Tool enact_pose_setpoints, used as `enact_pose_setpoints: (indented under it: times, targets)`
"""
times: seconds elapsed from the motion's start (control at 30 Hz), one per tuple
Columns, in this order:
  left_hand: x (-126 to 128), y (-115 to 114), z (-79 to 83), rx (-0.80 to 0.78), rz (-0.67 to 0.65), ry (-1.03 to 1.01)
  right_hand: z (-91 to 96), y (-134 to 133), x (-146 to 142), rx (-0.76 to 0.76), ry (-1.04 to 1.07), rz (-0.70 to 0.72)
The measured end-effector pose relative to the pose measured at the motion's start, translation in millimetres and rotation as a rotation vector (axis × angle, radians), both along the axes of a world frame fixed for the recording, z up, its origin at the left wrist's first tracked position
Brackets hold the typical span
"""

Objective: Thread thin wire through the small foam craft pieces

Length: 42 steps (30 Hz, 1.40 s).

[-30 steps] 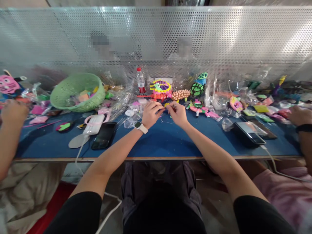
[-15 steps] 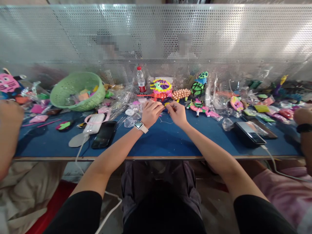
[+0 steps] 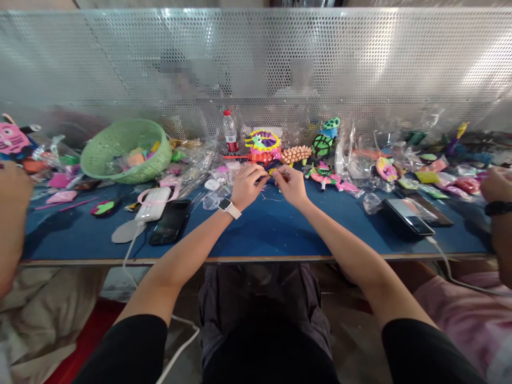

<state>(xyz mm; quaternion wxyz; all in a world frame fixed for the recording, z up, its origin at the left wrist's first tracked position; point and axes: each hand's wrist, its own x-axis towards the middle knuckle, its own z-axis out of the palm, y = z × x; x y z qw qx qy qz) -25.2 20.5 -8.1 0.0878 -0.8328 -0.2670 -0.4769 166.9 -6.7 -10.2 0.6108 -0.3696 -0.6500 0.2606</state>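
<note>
Hands (image 3: 248, 188) over blue tabletop (image 3: 264, 232), perforated metal partition (image 3: 248, 58) behind.

Glare on perf. panel (image 3: 248, 53), upper R; edges blurry.

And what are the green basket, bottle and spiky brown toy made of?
Green basket: probably plastic, slightly shiny, with little holes.
Bottle: likely plastic, glossy and see-through.
Spiky brown toy: perhaps modelling clay, looking matte, with stubby spikes.
</note>
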Motion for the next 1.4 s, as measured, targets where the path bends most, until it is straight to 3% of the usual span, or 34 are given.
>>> enact_pose_setpoints:
  times: [0.43,0.83,1.0,1.23,1.4]
  targets:
    - [6.2,-6.9,2.7,-0.188,-0.115,-0.142,4.6,1.6,1.5,-0.138,0.040,0.167]
    - [15.9,-12.3,9.8,-0.846,-0.468,-0.431,7.6,2.4,4.4,-0.196,0.081,0.279]
    - [20.7,-13.2,6.1,-0.908,-0.522,-0.502,7.9,3.6,5.5,-0.197,0.071,0.269]
    - [23.0,-14.1,2.8,-0.953,-0.500,-0.577,10.3,0.7,6.9,-0.106,0.029,0.221]
    - [21.3,-10.5,0.5,-0.930,-0.478,-0.551,8.4,2.5,7.2,-0.163,0.012,0.236]
